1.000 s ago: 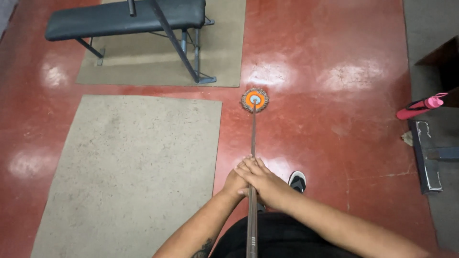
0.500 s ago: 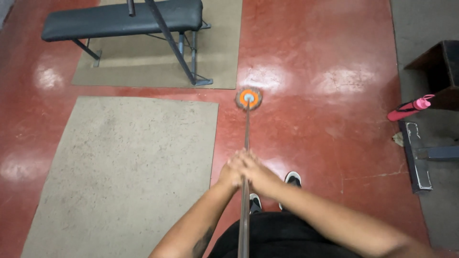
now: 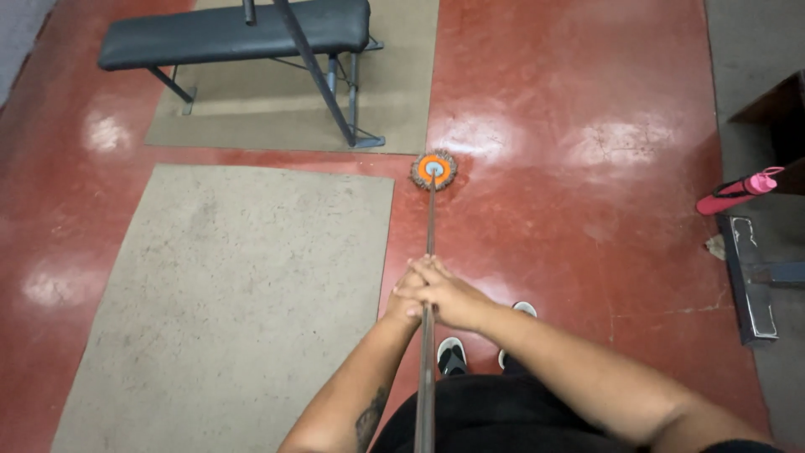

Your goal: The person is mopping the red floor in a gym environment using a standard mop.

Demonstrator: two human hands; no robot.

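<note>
Both hands wrapped tight around one long mop handle point(image 3: 428, 252), close together at mid-frame: left hand point(image 3: 405, 300) on the left side of the pole, right hand point(image 3: 449, 295) lapped over and just beside it, fingers curled shut on the shaft. Pole running straight away from the body to a small round mop head point(image 3: 433, 170), orange hub ringed with dark frayed strands, resting on the glossy red floor point(image 3: 587, 218). Mop head just off the far right corner of a large tan mat point(image 3: 226, 294) and near the right edge of a second mat point(image 3: 402, 109) farther off, under a black padded bench point(image 3: 235, 32) with a slanted metal frame. Two black-and-white shoes point(image 3: 453, 356) showing beneath the forearms, close to the pole. Well to the right, a pink bottle point(image 3: 738, 193) lying tilted beside a dark metal base point(image 3: 750, 277). Likely trouble from here: strands catching the mat corner on a leftward sweep and folding or dragging the mat; a far push knocking the head against the bench foot; wet, shiny floor turning slick underfoot with the feet so near the worked patch; hands stacked this close giving little leverage, so possible twisting or skidding of the pole sideways under pressure.
</note>
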